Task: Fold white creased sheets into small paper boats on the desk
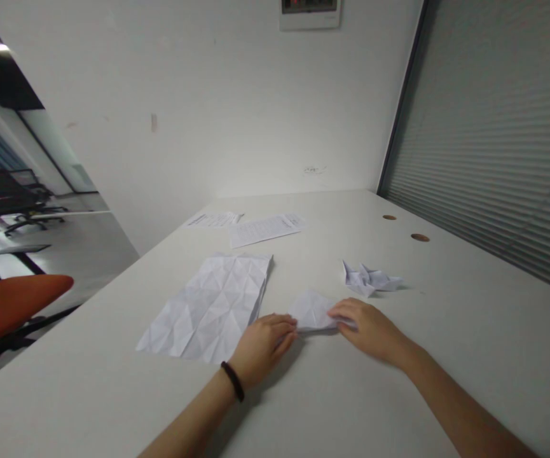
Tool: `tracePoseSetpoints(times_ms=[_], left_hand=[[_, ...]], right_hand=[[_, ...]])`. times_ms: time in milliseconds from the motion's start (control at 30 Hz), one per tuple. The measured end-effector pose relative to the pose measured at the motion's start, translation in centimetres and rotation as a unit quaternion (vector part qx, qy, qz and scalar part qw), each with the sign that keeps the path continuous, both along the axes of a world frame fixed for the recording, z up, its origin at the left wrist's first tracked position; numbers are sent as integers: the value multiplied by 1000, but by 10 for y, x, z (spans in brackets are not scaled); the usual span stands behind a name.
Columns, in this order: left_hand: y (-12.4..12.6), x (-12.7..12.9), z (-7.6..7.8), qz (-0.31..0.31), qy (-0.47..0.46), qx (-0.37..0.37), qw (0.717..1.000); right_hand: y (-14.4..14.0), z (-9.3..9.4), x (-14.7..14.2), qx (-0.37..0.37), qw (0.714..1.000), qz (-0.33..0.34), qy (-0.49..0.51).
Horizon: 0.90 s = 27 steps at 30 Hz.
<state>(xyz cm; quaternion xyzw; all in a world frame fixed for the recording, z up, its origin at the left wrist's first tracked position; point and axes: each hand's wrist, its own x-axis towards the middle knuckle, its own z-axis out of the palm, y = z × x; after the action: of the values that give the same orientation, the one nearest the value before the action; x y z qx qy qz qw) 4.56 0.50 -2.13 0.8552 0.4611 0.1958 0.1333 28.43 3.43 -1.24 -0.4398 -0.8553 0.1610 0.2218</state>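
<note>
Nearest on the white counter (446, 331), two hands meet over one small folded paper (311, 312). The left hand (260, 346) presses its loosely curled grip against the paper's left edge; the right hand (367, 329) lays flat fingers on its right edge, neither clenched. Beside lies one large creased sheet (210, 305), then one crumpled folded piece (367, 278), and farthest two printed sheets (265, 229).

On the white tabletop (470, 331) lie a creased unfolded sheet (212, 305), a crumpled folded paper figure (369, 278) and 2 printed sheets (268, 228) near the far wall. An orange chair (12, 308) stands at the left edge.
</note>
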Motion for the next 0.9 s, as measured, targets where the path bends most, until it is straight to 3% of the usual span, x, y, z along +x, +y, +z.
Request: tracePoseSetpoints(times_ms=[100, 200, 367, 533, 667, 767, 900], left_hand=[[1, -1, 1, 61, -8, -21, 998], [3, -2, -4, 99, -33, -3, 995], [4, -1, -11, 72, 6, 38, 997], [2, 0, -7, 58, -5, 13, 998], [2, 1, -4, 96, -133, -19, 986], [1, 6, -2, 148, -285, -14, 947], [-2, 18, -6, 166, -423, 2, 891]], right_hand=[[4, -1, 2, -28, 999, -37, 9], [7, -7, 1, 8, 999, -45, -1], [3, -14, -10, 107, 992, -35, -50], [-8, -14, -19, 63, 995, 48, -54], [-10, -14, -21, 68, 995, 23, -69], [-10, -11, -23, 85, 994, 15, -68], [-12, -8, -30, 113, 990, 8, -83]])
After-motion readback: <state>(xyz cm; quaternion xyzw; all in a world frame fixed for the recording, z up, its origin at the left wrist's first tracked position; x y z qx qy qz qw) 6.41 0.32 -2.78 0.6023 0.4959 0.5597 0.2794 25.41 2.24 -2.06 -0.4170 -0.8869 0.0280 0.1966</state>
